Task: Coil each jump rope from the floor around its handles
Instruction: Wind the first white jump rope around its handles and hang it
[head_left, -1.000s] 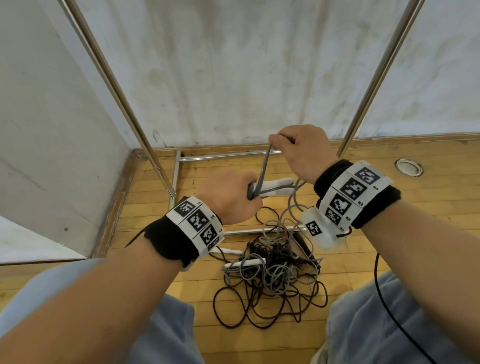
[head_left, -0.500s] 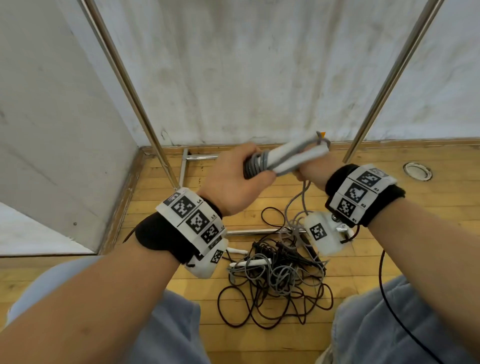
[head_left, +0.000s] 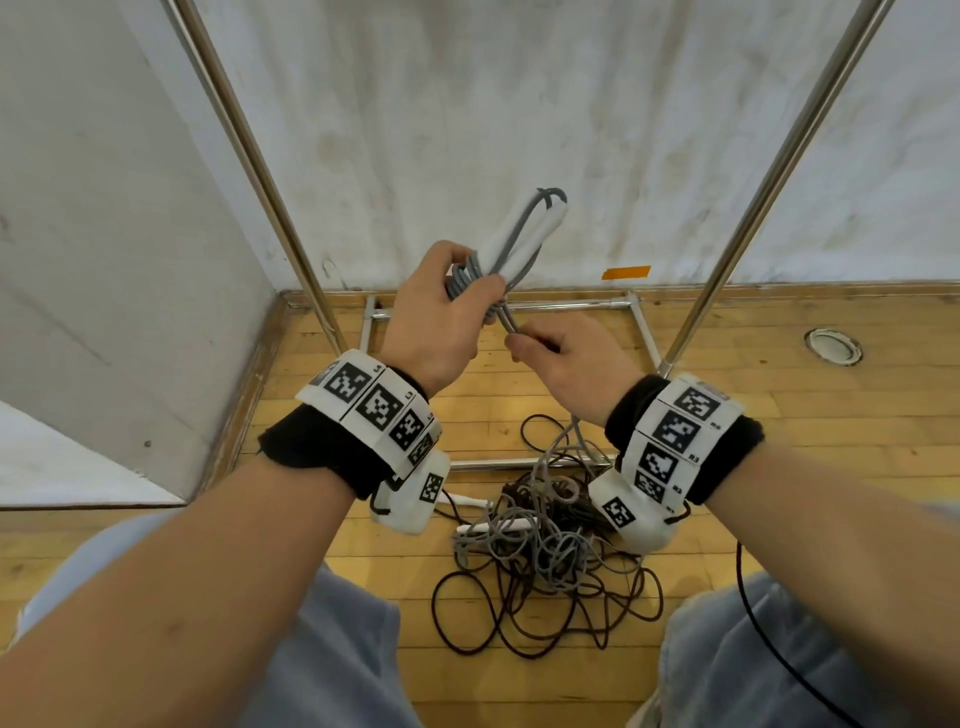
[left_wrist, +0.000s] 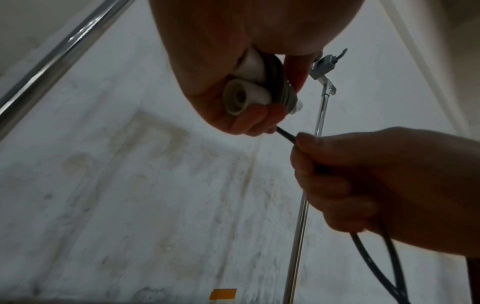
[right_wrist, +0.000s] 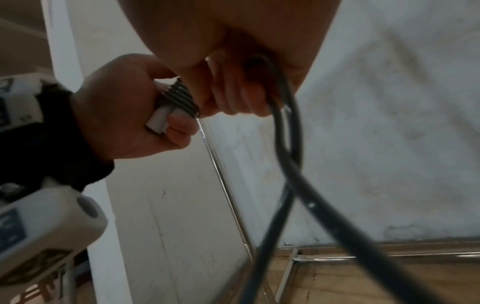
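My left hand is closed around the two white handles of the grey jump rope, holding them side by side just above the middle of the head view. Their long axis runs from my fist up and to the right, the free ends pointing toward the upper right of the frame at the white wall. Several tight grey turns wrap the handles next to my fingers, and a long loop of rope runs up the handles and over their tips. In the left wrist view the hollow round butt ends of the handles face the camera.

My right hand, just below and right of the left, is curled around the loose rope, pinching it close to the coil; two strands hang down from it.

In the lower centre of the head view, a tangle of grey and dark ropes lies on the wooden floor between my knees.
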